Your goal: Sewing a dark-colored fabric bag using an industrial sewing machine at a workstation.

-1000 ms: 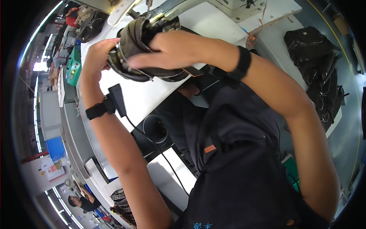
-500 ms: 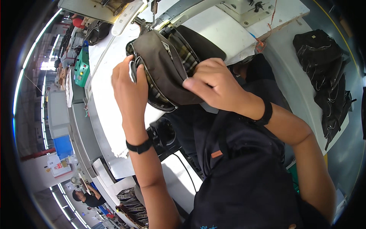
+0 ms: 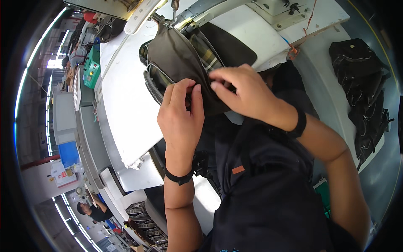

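While the dark olive fabric bag with a plaid lining [image 3: 180, 63] lies on the white sewing table [image 3: 126, 109], both hands of the person rest on its near edge. The left hand [image 3: 181, 113] is closed on the fabric, with the thumb and fingers pinching the near rim of the bag just beside a silver zipper [image 3: 156, 80] that curves along the left side. The right hand [image 3: 243, 92] comes from the right and its fingertips press and pinch the same edge, almost touching the left thumb. Each wrist has a black band. The far end of the bag sits under the head of the white sewing machine [image 3: 235, 12], close to the needle area. The bag is open at one seam, where the green and yellow plaid lining shows; I cannot tell if something is inside.

To the far right, a pile of black finished bags [image 3: 361, 80] lies on the grey surface, well apart from the hands. On the far left stands a green box-shaped device [image 3: 92, 69]. Near the lower left, another person [image 3: 94, 210] sits at a distance.
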`<state>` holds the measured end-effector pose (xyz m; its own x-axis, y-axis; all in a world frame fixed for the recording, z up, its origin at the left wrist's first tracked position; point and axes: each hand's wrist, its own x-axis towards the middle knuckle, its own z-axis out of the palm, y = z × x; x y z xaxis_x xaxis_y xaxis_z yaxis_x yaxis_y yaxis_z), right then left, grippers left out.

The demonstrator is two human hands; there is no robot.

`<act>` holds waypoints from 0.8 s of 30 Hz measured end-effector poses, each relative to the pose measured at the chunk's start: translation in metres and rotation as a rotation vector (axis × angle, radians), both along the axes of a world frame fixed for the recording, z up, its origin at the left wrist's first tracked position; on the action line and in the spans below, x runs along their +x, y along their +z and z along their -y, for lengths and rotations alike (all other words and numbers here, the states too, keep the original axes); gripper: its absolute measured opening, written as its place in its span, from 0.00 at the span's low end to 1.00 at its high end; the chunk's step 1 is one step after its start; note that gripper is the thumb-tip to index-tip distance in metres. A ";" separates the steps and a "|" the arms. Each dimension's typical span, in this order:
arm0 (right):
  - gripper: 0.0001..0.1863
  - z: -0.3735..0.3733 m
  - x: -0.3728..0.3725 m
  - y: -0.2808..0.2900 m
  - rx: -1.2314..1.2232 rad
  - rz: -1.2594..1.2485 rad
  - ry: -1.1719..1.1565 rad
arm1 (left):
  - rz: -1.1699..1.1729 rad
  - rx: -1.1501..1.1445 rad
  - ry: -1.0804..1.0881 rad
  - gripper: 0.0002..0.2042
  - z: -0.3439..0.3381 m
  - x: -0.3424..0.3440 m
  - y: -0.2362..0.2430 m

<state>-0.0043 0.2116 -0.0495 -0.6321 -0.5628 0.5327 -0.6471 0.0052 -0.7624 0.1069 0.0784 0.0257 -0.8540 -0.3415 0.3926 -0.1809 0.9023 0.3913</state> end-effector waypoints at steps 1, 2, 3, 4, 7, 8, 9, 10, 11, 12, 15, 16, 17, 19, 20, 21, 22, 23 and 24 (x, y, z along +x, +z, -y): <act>0.11 0.002 -0.004 0.005 0.092 0.064 -0.048 | 0.007 -0.003 -0.003 0.06 -0.001 -0.001 0.001; 0.15 0.009 -0.009 0.010 0.089 0.227 -0.040 | -0.021 -0.010 -0.015 0.06 -0.001 -0.004 0.003; 0.15 0.016 -0.016 0.015 0.082 0.232 -0.054 | -0.051 -0.016 -0.030 0.06 -0.002 -0.007 0.004; 0.18 0.023 -0.024 0.021 0.074 0.344 0.010 | -0.046 -0.020 -0.044 0.06 -0.003 -0.009 0.005; 0.23 0.037 -0.047 0.032 0.033 0.735 0.207 | -0.177 -0.231 -0.211 0.05 -0.006 -0.015 0.007; 0.17 0.038 -0.052 0.032 -0.023 0.862 0.299 | -0.165 -0.220 -0.210 0.07 -0.005 -0.016 0.007; 0.17 0.036 -0.054 0.031 -0.017 0.851 0.305 | -0.151 -0.208 -0.206 0.08 -0.005 -0.016 0.006; 0.14 0.033 -0.054 0.029 -0.025 0.941 0.392 | -0.149 -0.206 -0.199 0.08 -0.004 -0.016 0.005; 0.12 0.031 -0.052 0.027 -0.031 1.033 0.484 | -0.079 -0.159 -0.133 0.11 -0.003 -0.015 0.005; 0.11 0.030 -0.049 0.024 -0.022 0.939 0.424 | -0.015 -0.099 -0.057 0.13 -0.002 -0.014 0.004; 0.10 0.032 -0.039 0.016 -0.059 0.539 0.250 | 0.037 0.030 0.003 0.18 -0.002 -0.015 -0.004; 0.08 0.034 -0.035 0.013 -0.069 0.525 0.235 | 0.010 -0.024 -0.043 0.20 -0.001 -0.018 -0.007; 0.08 0.035 -0.033 0.012 -0.087 0.514 0.250 | 0.014 -0.019 -0.037 0.20 -0.001 -0.020 -0.009; 0.11 0.035 -0.028 0.010 -0.149 0.503 0.197 | 0.062 0.087 0.029 0.19 -0.001 -0.020 -0.010; 0.11 0.033 -0.025 0.010 -0.140 0.499 0.199 | 0.066 0.089 0.034 0.19 -0.002 -0.019 -0.010; 0.10 0.030 -0.022 0.009 -0.094 0.449 0.158 | 0.040 0.219 0.049 0.19 -0.002 -0.018 -0.009; 0.10 0.029 -0.020 0.009 -0.048 0.397 0.114 | -0.012 0.334 0.035 0.18 -0.003 -0.017 -0.008; 0.10 0.028 -0.019 0.009 -0.047 0.400 0.109 | 0.016 0.352 0.057 0.18 -0.003 -0.017 -0.008; 0.11 0.027 -0.017 0.008 -0.087 0.205 0.023 | -0.005 0.424 0.054 0.18 -0.003 -0.016 -0.007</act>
